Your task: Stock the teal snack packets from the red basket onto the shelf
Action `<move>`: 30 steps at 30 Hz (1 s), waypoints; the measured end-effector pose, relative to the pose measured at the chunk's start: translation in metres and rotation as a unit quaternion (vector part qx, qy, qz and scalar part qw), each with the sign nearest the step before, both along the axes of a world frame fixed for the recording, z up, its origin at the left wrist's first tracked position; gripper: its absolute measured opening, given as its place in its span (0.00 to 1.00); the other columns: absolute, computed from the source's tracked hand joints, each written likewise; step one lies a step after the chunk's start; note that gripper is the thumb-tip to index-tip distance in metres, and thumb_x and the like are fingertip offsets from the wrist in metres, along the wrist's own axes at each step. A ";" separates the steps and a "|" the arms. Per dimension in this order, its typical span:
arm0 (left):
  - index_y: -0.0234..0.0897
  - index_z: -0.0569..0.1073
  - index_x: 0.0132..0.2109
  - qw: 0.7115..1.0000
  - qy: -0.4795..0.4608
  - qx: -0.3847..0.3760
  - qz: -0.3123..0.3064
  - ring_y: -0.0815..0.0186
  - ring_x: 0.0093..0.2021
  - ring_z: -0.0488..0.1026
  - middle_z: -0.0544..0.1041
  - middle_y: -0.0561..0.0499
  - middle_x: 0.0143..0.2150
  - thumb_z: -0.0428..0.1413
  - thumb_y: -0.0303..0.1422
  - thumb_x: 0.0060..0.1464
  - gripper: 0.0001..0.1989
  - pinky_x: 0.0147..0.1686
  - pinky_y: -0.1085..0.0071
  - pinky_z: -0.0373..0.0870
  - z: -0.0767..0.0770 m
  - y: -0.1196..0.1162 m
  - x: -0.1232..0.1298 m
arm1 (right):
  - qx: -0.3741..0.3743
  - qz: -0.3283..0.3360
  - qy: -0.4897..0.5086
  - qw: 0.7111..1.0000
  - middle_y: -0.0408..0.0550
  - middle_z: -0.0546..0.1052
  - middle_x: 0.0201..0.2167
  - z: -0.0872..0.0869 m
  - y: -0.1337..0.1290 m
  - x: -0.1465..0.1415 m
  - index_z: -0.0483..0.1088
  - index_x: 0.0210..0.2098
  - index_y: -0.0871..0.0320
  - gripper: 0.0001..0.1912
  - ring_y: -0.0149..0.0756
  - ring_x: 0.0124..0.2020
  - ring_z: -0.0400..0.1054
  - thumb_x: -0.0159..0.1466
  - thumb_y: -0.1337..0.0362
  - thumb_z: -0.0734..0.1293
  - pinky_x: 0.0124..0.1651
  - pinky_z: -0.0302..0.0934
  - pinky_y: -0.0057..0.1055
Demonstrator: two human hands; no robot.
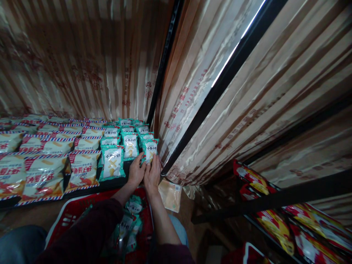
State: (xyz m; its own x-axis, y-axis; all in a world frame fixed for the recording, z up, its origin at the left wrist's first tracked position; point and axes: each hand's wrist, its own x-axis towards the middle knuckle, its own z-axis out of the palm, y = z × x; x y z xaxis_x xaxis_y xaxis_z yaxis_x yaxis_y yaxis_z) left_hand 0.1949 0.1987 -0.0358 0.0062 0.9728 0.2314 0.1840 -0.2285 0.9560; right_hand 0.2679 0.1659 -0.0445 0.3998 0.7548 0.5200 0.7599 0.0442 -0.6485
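A teal-and-white snack bag (pixel 151 147) stands upright at the front of the rightmost row on the low shelf. My left hand (pixel 136 171) pinches its lower left side, and my right hand (pixel 152 173) has its fingers on the lower front, close beside the left. Both hands look closed on the bag, though some fingertips are hidden. To the left, another teal snack bag (pixel 112 162) stands in front of its row, with a similar bag (pixel 130 145) between the two. Below my forearms, a red basket (pixel 66 217) holds several loose teal bags (pixel 134 205).
Larger white bags with striped edges (pixel 44 176) fill the shelf's left side. Black posts (pixel 203 106) and pleated printed curtains (pixel 110 55) border the shelf. A flat packet (pixel 170 195) lies on the floor. Red-and-yellow packs (pixel 272 223) sit on a rack at the right.
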 end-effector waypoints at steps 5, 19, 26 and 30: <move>0.37 0.69 0.54 1.000 0.017 0.006 0.007 0.63 0.46 0.73 0.75 0.45 0.48 0.51 0.28 0.52 0.21 0.49 0.63 0.70 0.001 0.003 0.000 | -0.013 0.015 -0.003 1.000 0.59 0.59 0.62 -0.001 0.005 0.003 0.52 0.63 0.63 0.27 0.42 0.64 0.51 0.68 0.59 0.49 0.62 0.47 0.48; 0.34 0.68 0.55 0.988 0.137 0.054 0.055 0.60 0.46 0.71 0.71 0.41 0.49 0.49 0.31 0.55 0.20 0.47 0.61 0.69 0.002 0.003 -0.001 | -0.027 0.023 -0.009 0.999 0.59 0.57 0.63 0.001 0.008 0.004 0.53 0.62 0.65 0.26 0.42 0.65 0.48 0.67 0.62 0.50 0.63 0.48 0.47; 0.39 0.66 0.56 0.978 0.173 0.080 0.081 0.61 0.44 0.71 0.70 0.45 0.45 0.50 0.31 0.54 0.21 0.47 0.62 0.69 0.003 -0.002 -0.002 | -0.024 0.029 -0.026 0.999 0.59 0.58 0.62 -0.005 0.009 0.006 0.52 0.63 0.66 0.26 0.41 0.64 0.50 0.66 0.65 0.50 0.63 0.50 0.46; 0.38 0.67 0.55 0.980 0.167 0.073 0.078 0.60 0.45 0.71 0.70 0.44 0.45 0.49 0.31 0.54 0.20 0.47 0.62 0.68 0.001 0.000 -0.003 | -0.025 0.038 -0.041 0.998 0.59 0.58 0.63 -0.004 0.009 0.006 0.51 0.63 0.65 0.27 0.41 0.65 0.48 0.65 0.66 0.51 0.63 0.49 0.47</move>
State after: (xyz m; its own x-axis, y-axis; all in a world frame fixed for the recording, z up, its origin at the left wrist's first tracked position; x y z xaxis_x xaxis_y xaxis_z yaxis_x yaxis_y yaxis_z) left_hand 0.1923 0.1988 -0.0350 -0.0404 0.9247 0.3784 0.5238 -0.3029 0.7962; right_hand 0.2744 0.1751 -0.0490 0.2983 0.8069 0.5098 0.8061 0.0731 -0.5872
